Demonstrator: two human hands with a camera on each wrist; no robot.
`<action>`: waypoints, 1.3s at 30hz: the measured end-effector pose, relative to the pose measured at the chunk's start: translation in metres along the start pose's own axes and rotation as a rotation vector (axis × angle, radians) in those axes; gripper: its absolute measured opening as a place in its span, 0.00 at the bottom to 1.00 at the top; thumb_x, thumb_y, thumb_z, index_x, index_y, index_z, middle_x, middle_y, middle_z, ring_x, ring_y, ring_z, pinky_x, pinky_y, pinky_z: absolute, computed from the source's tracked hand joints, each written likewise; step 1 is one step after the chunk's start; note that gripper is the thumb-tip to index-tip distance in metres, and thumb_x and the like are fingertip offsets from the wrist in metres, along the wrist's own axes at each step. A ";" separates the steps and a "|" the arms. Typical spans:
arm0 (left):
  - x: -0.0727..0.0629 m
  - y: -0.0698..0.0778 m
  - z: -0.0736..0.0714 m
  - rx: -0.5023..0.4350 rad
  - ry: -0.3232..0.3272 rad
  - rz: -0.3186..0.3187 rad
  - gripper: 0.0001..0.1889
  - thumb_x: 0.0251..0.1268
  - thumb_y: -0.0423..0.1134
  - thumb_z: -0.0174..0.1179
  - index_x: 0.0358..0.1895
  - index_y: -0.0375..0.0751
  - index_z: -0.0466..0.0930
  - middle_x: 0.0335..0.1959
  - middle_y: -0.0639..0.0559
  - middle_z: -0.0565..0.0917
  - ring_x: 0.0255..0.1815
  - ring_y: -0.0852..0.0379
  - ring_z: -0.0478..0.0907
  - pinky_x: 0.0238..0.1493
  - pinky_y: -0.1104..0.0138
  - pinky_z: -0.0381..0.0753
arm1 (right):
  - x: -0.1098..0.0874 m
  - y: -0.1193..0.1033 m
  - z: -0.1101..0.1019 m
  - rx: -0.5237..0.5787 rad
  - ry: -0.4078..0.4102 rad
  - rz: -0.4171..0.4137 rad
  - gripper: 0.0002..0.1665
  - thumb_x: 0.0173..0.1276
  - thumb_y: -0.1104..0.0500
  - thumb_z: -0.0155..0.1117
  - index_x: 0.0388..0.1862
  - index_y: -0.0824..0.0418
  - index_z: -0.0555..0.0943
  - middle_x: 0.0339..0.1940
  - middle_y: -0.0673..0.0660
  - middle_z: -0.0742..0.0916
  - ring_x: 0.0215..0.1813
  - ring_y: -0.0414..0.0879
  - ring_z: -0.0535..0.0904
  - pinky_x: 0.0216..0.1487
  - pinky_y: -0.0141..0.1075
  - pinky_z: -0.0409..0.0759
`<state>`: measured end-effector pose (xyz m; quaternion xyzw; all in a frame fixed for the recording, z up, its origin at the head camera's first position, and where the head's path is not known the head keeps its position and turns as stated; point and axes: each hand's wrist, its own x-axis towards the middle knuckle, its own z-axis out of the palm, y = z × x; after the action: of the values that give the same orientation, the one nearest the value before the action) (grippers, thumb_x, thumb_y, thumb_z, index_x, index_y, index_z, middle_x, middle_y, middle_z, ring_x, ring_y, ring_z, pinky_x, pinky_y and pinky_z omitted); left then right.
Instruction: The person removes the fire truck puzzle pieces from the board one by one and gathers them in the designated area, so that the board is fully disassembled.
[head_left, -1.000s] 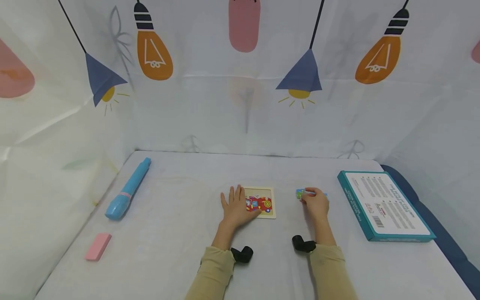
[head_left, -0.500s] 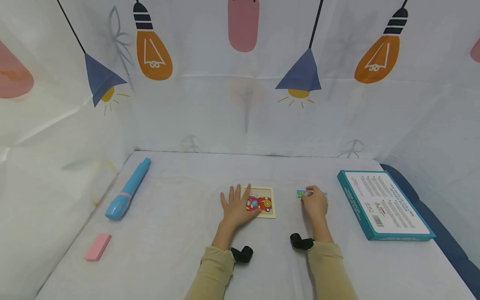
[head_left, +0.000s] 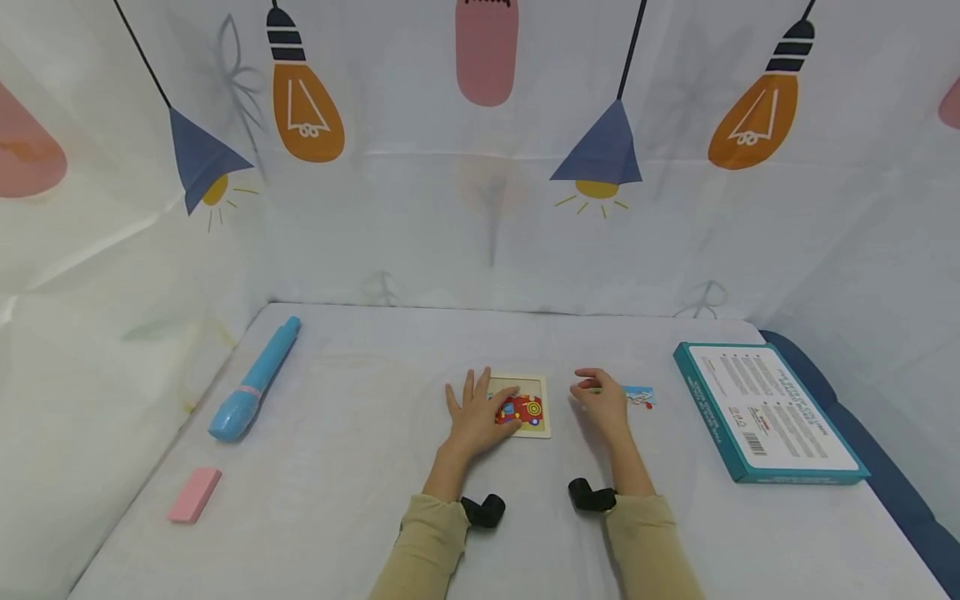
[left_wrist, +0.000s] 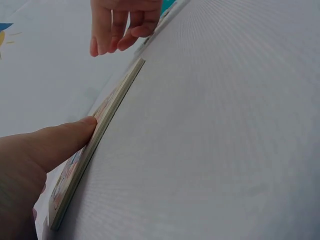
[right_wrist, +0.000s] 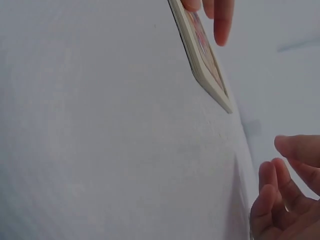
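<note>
A small wooden puzzle tray [head_left: 546, 417] with a red vehicle picture lies flat on the white table. My left hand [head_left: 477, 418] rests on its left side, fingers spread, thumb [left_wrist: 75, 136] pressing its near edge and index finger reaching over the picture. To the right, my right hand [head_left: 602, 408] hovers beside the tray with loosely bent fingers [right_wrist: 287, 182] and nothing between them and the thumb. A flat blue puzzle piece [head_left: 640, 396] with a red detail lies on the table just beyond that hand, which partly hides it.
A teal and white box [head_left: 772, 408] lies at the right edge of the table. On the left are a blue microphone-shaped object [head_left: 258, 379] and a pink block [head_left: 195, 496]. A printed curtain [head_left: 420, 217] hangs behind the table.
My right hand has moved left off the blue puzzle piece, uncovering its right part, and its fingers have loosened. My left index finger has swung right over the tray's picture.
</note>
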<state>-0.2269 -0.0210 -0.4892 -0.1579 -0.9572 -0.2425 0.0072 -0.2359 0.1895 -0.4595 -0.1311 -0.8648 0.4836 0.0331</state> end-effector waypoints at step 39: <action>0.000 0.000 0.000 -0.034 0.013 -0.013 0.24 0.53 0.58 0.62 0.54 0.57 0.76 0.70 0.40 0.58 0.72 0.35 0.42 0.62 0.34 0.34 | -0.013 -0.022 0.033 -0.293 -0.270 -0.157 0.15 0.54 0.65 0.67 0.40 0.61 0.75 0.41 0.60 0.76 0.41 0.52 0.71 0.41 0.44 0.71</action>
<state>-0.2273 -0.0211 -0.4892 -0.1503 -0.9539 -0.2596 0.0094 -0.2339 0.1482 -0.4573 -0.0009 -0.9299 0.3619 -0.0649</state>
